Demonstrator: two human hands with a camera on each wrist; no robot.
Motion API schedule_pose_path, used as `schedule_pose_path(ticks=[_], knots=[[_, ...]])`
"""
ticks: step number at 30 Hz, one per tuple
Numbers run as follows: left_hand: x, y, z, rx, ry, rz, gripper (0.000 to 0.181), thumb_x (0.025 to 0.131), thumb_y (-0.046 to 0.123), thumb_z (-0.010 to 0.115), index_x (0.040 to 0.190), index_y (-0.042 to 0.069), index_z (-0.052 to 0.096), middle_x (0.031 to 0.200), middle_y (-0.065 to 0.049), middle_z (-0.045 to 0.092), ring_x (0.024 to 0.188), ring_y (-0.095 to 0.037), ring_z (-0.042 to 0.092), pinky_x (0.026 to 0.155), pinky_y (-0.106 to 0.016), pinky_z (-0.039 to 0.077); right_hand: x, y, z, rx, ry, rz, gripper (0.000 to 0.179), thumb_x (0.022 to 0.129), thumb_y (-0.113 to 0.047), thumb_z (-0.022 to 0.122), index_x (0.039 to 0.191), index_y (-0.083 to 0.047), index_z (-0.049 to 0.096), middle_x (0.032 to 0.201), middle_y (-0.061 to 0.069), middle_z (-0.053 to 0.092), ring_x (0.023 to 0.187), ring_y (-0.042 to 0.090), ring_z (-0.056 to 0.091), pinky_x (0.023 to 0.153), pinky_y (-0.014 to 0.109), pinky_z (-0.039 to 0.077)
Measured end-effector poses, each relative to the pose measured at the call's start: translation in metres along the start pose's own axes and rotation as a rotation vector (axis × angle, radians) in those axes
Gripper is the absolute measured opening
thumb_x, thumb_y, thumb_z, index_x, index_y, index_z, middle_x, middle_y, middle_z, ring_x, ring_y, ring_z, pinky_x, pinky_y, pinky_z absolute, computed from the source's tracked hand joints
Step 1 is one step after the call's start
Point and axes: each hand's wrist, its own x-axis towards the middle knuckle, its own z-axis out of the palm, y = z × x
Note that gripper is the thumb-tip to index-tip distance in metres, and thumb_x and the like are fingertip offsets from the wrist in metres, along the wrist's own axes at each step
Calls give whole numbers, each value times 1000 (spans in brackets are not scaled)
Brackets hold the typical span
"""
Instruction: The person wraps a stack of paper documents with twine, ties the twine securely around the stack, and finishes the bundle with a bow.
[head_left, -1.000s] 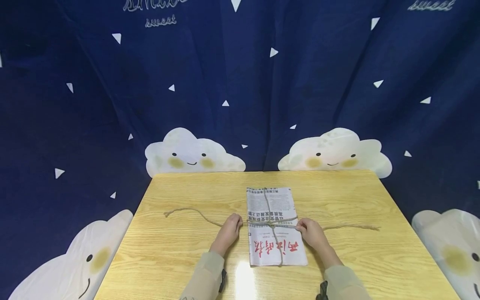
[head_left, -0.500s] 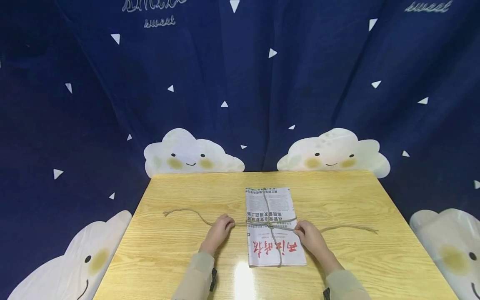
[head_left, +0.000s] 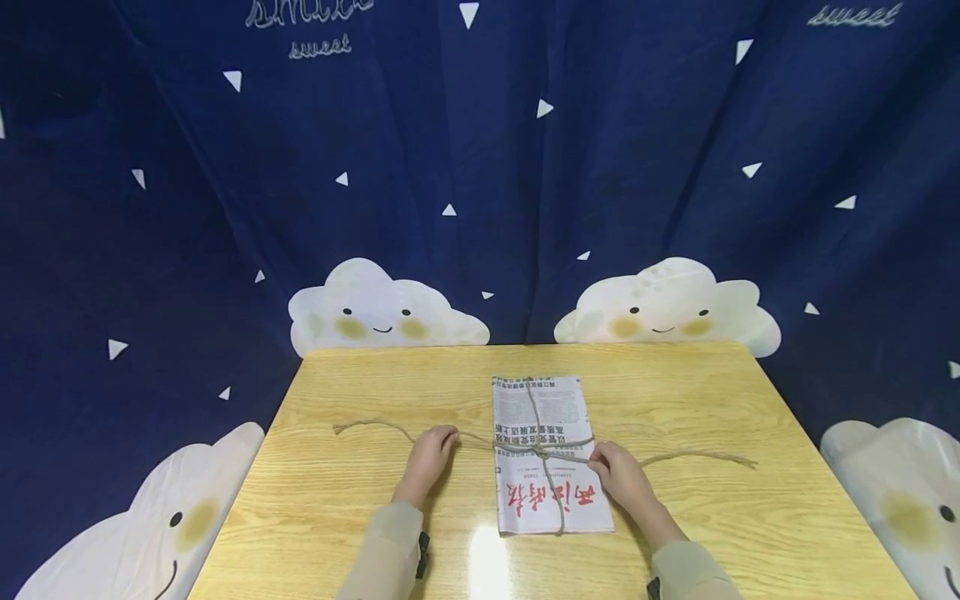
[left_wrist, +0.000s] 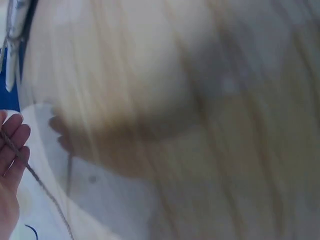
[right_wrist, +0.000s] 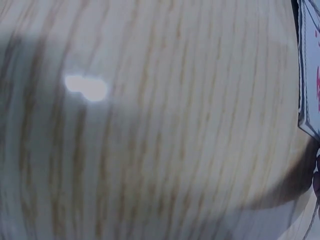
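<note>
A folded newspaper stack (head_left: 525, 517) lies on the wooden table, bound crosswise with brown twine (head_left: 558, 503) that meets in a knot (head_left: 539, 450) near its middle. To its left, my left hand (head_left: 426, 462) holds one tail of the twine between thumb and fingers; in the left wrist view this twine (left_wrist: 46, 192) runs across the fingers. My right hand (head_left: 622, 477) pinches the other tail at the stack's right edge. Only a few fingertips (right_wrist: 317, 182) and a corner of the newspaper stack (right_wrist: 312, 95) show in the right wrist view.
Loose twine ends trail beyond both hands over the wooden tabletop (head_left: 360, 517). Behind the table hangs a dark blue curtain (head_left: 420, 167) printed with smiling clouds and white triangles. A bright reflection (head_left: 487, 558) lies on the table's near side.
My left hand has slid leftward along its twine tail, away from the newspaper stack. The right hand has barely moved, and the stack stays in place.
</note>
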Motion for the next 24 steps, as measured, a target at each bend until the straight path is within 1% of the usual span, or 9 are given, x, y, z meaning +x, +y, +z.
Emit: schedule_pose_path(ticks=[3,5,7,10,13,14,15,21,24], knots=[[7,11,5,-162,19,-68,22,94,13,50,102,-1,64,94,-11,67,88,-23,64,76,-33,54,0,0,0,3,6,-1,13,81,-7,67,75,-13,57,76,-2,54,73,14,52,67,35,47],[13,19,10,-286,65,-93,22,94,11,48,101,-5,62,89,-13,67,83,-24,64,73,-30,54,0,0,0,0,9,0,13,81,-6,67,75,-13,57,76,-2,55,73,15,52,68,35,47],[18,27,15,-423,107,-98,22,94,8,48,99,-10,60,84,-18,65,79,-29,64,71,-32,55,0,0,0,-1,10,5,13,81,-6,67,76,-13,57,76,-2,55,74,15,52,68,35,47],[21,48,12,-613,149,-101,20,93,0,47,97,-17,55,83,-29,62,78,-43,62,73,-41,54,0,-1,0,-2,5,11,12,81,-6,66,76,-13,58,76,-2,55,74,15,52,69,35,47],[22,68,6,-763,139,-115,21,93,-3,44,100,-22,49,87,-37,59,81,-53,58,77,-51,49,-1,-1,-1,-3,-3,16,12,81,-5,66,76,-12,58,77,-2,55,74,14,52,69,35,47],[22,75,4,-795,132,-123,21,93,-4,43,101,-23,48,88,-39,58,83,-55,56,78,-53,48,-1,-1,-1,-4,-4,17,12,81,-5,66,76,-12,58,77,-2,55,74,14,52,69,35,47],[23,77,5,-817,124,-129,22,94,-3,42,103,-23,46,89,-40,57,84,-55,56,79,-53,48,-1,0,-1,-7,-6,17,12,81,-5,66,77,-12,58,77,-2,55,74,14,52,68,35,47],[29,88,12,-914,60,-185,23,97,2,34,108,-18,40,92,-39,58,87,-53,57,80,-53,49,-1,0,0,-4,-3,17,12,81,-5,66,77,-12,58,78,-1,56,75,14,52,68,35,47],[31,92,16,-967,25,-189,24,99,5,30,109,-17,36,91,-40,57,86,-53,57,78,-54,49,-2,0,0,-1,1,19,12,81,-5,66,76,-12,57,78,-1,56,75,15,53,68,36,47]])
